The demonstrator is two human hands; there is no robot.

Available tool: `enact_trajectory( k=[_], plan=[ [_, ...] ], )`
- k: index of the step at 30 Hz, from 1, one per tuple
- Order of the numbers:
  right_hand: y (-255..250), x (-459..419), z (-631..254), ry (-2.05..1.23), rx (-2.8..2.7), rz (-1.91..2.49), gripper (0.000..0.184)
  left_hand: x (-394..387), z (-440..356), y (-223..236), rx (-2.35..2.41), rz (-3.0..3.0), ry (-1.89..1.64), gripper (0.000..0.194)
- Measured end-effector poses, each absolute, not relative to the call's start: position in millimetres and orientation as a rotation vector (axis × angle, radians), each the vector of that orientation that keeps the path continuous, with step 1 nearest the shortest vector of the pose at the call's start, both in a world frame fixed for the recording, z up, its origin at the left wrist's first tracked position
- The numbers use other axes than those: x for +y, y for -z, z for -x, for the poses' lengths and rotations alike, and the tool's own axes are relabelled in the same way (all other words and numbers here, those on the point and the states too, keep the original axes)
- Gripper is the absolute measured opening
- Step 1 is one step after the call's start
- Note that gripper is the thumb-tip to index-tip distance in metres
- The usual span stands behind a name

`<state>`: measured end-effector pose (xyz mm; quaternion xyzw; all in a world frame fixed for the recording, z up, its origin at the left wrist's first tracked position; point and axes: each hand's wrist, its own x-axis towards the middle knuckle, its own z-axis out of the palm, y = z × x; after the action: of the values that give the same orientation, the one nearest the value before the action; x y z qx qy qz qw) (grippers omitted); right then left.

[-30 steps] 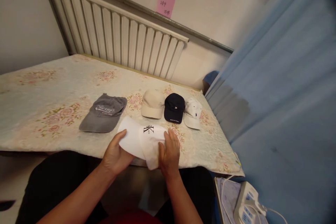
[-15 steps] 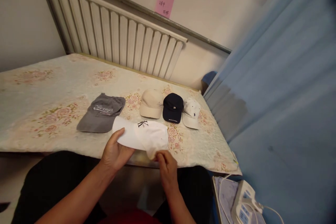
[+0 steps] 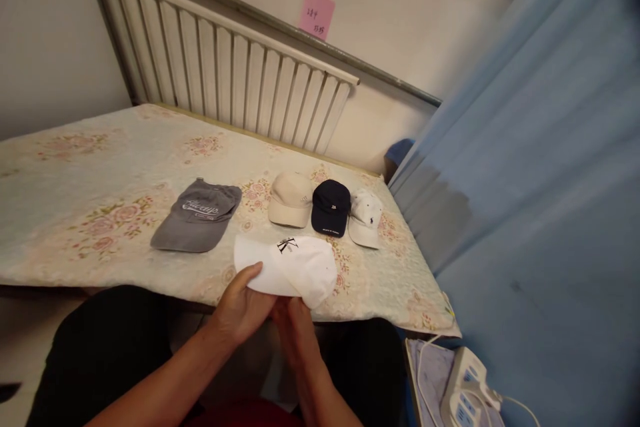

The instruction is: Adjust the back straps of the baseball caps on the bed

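Between my hands is a white baseball cap (image 3: 313,263) with a black letter logo, its brim pointing left. My left hand (image 3: 245,303) grips the brim, thumb on top and fingers underneath. At the cap's lower edge is my right hand (image 3: 296,323), its fingers curled and partly hidden under the crown. On the bed lie a grey cap (image 3: 200,213) with white lettering to the left, and a beige cap (image 3: 291,199), a black cap (image 3: 331,207) and a white cap with a small dark emblem (image 3: 367,217) in a row behind.
A floral bedspread (image 3: 125,167) covers the bed. Behind it stands a radiator (image 3: 225,60), with a pink note (image 3: 317,15) on the wall above. A blue curtain (image 3: 525,180) hangs at the right. A power strip (image 3: 465,387) with cables sits at lower right.
The held white cap has shifted to the right and slightly down. My right hand has moved left along its lower edge, closer to my left hand, which still grips the brim.
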<state>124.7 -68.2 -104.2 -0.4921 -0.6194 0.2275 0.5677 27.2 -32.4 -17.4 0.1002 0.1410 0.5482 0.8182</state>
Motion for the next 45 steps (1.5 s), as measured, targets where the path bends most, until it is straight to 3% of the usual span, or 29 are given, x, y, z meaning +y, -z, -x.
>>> enact_trajectory(
  k=[4, 17, 26, 33, 37, 45],
  plan=[
    [79, -63, -134, -0.909, -1.081, 0.928, 0.053, -40, -33, 20, 0.244, -0.265, -1.103, 0.062],
    [68, -56, -165, -1.287, -0.196, 0.572, 0.043, -17, -14, 49, 0.074, -0.116, -1.019, 0.057],
    [66, -62, -178, -1.393, -0.115, 0.658, 0.044, -7, -2, 53, 0.249, -0.119, -0.891, 0.086],
    [61, -65, -187, -1.556, -0.156, 0.704, 0.05, -9, 1, 44, 0.326, -0.189, -0.685, 0.059],
    [59, -69, -189, -1.544, -0.154, 0.693, 0.049, -13, -1, 45, 0.484, -0.14, -0.523, 0.058],
    [64, -71, -194, -1.548, -0.121, 0.633, 0.044, -15, -4, 46, 0.527, -0.163, -0.578, 0.05]
  ],
)
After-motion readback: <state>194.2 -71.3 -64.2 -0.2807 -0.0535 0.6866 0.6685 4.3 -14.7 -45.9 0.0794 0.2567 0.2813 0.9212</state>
